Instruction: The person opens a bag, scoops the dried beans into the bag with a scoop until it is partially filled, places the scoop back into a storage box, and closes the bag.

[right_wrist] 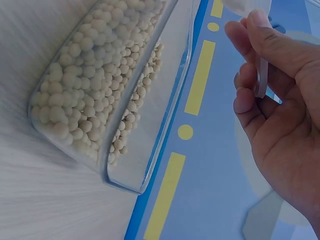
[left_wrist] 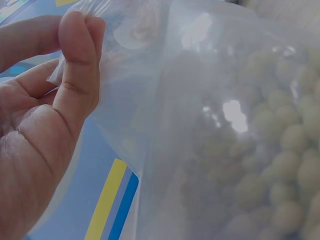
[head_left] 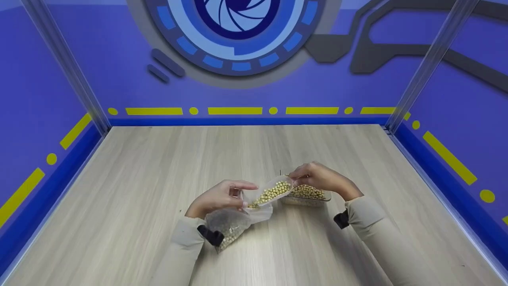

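Observation:
My right hand (head_left: 320,176) grips the handle (right_wrist: 262,77) of a translucent plastic scoop (head_left: 289,180), which is loaded with pale-yellow round beans (head_left: 276,190). The scoop slants down leftward, its front end at the mouth of a clear plastic bag (head_left: 260,214). My left hand (head_left: 220,198) pinches the edge of that mouth between thumb and fingers. More beans (left_wrist: 292,170) fill the bag's lower part, seen through the film in the left wrist view. Beneath the right hand stands a clear rectangular container (head_left: 304,201) holding many of the same beans (right_wrist: 90,75).
Everything is on a light wood-grain table (head_left: 151,167). Blue printed panels (head_left: 119,71) with yellow marks wall in the back and sides, with metal posts (head_left: 432,63) at the corners. Black straps (head_left: 212,235) sit on both sleeves.

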Tool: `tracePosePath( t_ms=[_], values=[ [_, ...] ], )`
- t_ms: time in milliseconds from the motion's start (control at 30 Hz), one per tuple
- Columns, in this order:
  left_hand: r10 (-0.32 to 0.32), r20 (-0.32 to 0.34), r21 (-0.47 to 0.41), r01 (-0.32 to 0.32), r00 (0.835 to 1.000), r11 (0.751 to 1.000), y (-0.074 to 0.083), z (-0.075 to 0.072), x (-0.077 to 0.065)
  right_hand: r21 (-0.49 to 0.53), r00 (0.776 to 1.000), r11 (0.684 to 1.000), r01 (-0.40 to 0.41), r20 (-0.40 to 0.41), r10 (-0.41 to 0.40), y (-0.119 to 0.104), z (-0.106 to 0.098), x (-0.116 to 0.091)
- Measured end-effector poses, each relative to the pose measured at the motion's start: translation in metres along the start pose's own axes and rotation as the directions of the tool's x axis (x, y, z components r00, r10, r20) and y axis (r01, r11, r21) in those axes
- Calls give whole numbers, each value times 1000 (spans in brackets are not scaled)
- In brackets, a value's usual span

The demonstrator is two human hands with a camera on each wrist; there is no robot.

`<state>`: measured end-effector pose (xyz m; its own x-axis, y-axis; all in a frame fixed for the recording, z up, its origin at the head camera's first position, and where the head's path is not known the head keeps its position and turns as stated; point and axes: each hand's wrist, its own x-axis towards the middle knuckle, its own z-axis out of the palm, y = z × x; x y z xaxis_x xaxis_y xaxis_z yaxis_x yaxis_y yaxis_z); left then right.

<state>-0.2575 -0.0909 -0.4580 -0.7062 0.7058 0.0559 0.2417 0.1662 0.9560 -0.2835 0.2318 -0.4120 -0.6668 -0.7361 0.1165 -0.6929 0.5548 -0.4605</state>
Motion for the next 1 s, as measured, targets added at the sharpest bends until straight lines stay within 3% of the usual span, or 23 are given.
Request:
tracePosePath(
  t_ms=[1000],
  values=[
    [8,15,-2,-8,1000,1000,1,0,1,-105,1000,994,27,2,-27,-9,-7,4]
  ],
)
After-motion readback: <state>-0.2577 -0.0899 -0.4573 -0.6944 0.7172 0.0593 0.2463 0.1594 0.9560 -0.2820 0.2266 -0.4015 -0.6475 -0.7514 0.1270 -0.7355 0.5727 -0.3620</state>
